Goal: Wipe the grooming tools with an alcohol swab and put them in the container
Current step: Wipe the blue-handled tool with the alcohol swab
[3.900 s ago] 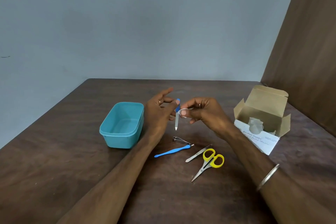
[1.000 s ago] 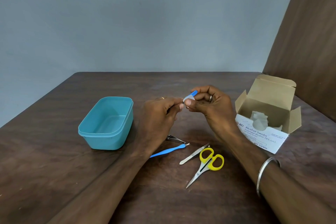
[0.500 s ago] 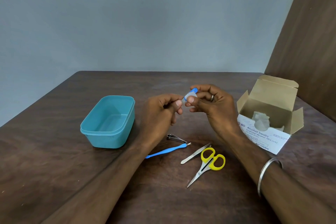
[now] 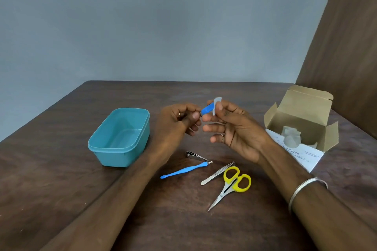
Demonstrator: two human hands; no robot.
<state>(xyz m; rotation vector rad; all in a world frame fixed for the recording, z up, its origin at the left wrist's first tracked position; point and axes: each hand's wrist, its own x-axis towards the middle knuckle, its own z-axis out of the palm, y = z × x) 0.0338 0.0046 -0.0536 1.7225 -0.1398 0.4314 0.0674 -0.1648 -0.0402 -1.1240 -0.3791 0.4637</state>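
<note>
My left hand [image 4: 176, 122] pinches the metal end of a nail file, whose blue handle [image 4: 207, 109] sticks out to the right above the table. My right hand [image 4: 230, 128] pinches a white alcohol swab [image 4: 216, 104] around that blue handle. The teal container [image 4: 120, 137] stands empty to the left of my hands. On the table below them lie a metal nail clipper [image 4: 194, 156], a blue-handled cuticle tool [image 4: 184, 170], silver tweezers [image 4: 217, 173] and yellow-handled scissors [image 4: 232, 185].
An open cardboard box of alcohol swabs [image 4: 302, 128] sits at the right with white packets inside. A brown wall panel [image 4: 346, 47] rises behind it. The dark wooden table [image 4: 61, 189] spreads out on all sides.
The file went from hanging tip-down to lying sideways between my hands. My right hand slid the swab out along the blue handle and its lower fingers spread open.
</note>
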